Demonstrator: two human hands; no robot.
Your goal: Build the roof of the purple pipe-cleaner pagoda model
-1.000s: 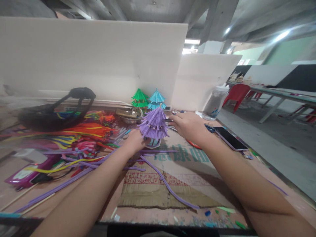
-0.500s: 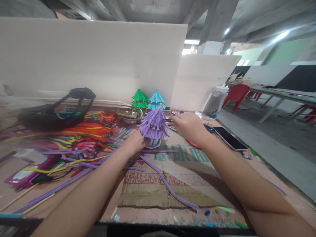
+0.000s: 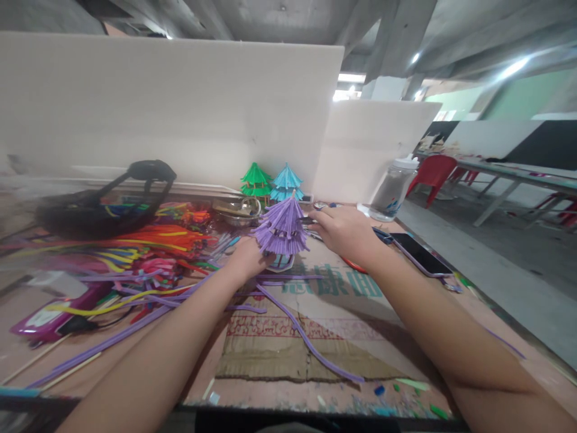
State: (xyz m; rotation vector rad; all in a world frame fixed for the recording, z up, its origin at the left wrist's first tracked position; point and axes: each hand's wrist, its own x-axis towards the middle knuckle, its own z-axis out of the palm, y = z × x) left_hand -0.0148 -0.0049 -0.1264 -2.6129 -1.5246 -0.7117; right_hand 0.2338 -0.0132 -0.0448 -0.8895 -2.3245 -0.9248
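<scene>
A small purple pagoda model (image 3: 283, 227), its tiered roof made of fuzzy pipe-cleaner strips, stands upright over the cardboard. My left hand (image 3: 252, 257) is closed around its lower left side, fingers partly hidden beneath the roof. At the right of the roof, my right hand (image 3: 340, 227) pinches a thin dark metal tool (image 3: 307, 221) whose tip meets the purple strips. Most of that tool is covered by my fingers. Loose purple pipe cleaners (image 3: 302, 331) lie on the cardboard (image 3: 261, 358) below. Behind stand a green pagoda model (image 3: 255, 180) and a blue one (image 3: 286, 182).
A magenta glue gun (image 3: 54, 313) and bundles of coloured pipe cleaners (image 3: 157, 239) cover the left. Farther back are a black strapped object (image 3: 90, 210) and a glass bowl (image 3: 237, 210). On the right are a phone (image 3: 420, 254) and a water bottle (image 3: 393, 189). White boards (image 3: 171, 114) rise behind.
Almost nothing differs. Both hands keep their places at the purple pagoda model, and the view has shifted very slightly.
</scene>
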